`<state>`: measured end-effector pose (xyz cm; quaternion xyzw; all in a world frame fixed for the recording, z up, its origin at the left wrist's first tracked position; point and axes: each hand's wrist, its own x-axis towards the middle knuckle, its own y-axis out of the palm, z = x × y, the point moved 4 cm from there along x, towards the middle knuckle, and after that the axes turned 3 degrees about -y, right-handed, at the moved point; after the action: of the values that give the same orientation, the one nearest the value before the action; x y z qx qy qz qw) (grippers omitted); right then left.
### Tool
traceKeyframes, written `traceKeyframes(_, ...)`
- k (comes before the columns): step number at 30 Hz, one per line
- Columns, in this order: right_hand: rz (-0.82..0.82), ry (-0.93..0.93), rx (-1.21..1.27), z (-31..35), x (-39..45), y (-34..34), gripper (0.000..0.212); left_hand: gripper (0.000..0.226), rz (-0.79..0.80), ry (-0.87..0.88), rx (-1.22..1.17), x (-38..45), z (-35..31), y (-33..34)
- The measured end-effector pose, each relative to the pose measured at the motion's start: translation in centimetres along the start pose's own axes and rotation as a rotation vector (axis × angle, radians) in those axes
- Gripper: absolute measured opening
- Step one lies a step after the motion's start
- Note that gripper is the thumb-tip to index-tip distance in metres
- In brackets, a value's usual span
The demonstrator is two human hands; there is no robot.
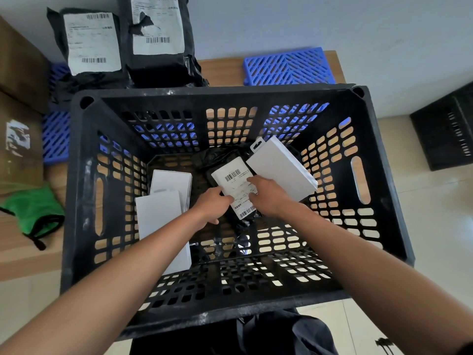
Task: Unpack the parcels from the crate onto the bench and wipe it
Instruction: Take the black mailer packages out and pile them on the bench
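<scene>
A black slotted crate (84,160) stands on the wooden bench (220,70). Both my arms reach down into it. My left hand (213,208) and my right hand (266,194) grip a small black bag parcel with a white barcode label (234,179) from its two sides at the crate's bottom. A white flat box (279,166) leans at the right inside the crate. Two white boxes (163,203) lie at the left inside. Two black bag parcels with labels (92,42) (158,34) lie on the bench behind the crate. A green cloth (33,211) rests at the bench's left.
Blue plastic grates (289,66) (55,137) lie on the bench behind and left of the crate. Brown cardboard boxes (20,103) stand at the far left. Another dark crate (445,129) sits on the tiled floor at the right.
</scene>
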<state>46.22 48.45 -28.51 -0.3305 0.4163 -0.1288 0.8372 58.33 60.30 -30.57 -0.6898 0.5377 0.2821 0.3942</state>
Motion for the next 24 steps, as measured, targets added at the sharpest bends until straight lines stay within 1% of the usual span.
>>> traceKeyframes(5,-0.017,0.08,-0.171,-0.5,-0.2,-0.3,0.039,0.046,-0.006,0.029,-0.013,-0.2,0.1,-0.3)
traceKeyframes(7,-0.02,0.094,-0.188,-0.7,-0.2,-0.4,0.035,0.048,-0.003,0.031,-0.025,-0.4,0.3,-0.4)
traceKeyframes(10,0.002,0.097,-0.153,-0.8,0.0,-0.1,0.035,0.05,-0.002,0.022,-0.043,-0.4,0.5,-0.5)
traceKeyframes(14,0.056,0.022,-0.131,-0.6,0.3,-0.5,0.05,0.054,0.026,0.047,0.027,-0.4,0.7,-0.4)
traceKeyframes(15,0.055,0.007,-0.131,-0.6,0.5,-0.8,0.05,0.056,0.034,0.05,0.035,-0.4,0.7,-0.4)
traceKeyframes(18,0.026,0.037,-0.063,-1.0,1.1,-1.7,0.045,0.058,0.05,0.06,0.049,-0.5,0.7,-0.4)
traceKeyframes(20,0.038,0.064,-0.008,-1.0,1.2,-1.7,0.045,0.057,0.054,0.062,0.045,-0.6,0.5,-0.5)
traceKeyframes(24,0.025,0.084,0.059,-0.9,1.3,-1.1,0.04,0.051,0.068,0.031,-0.036,-0.6,0.2,-0.4)
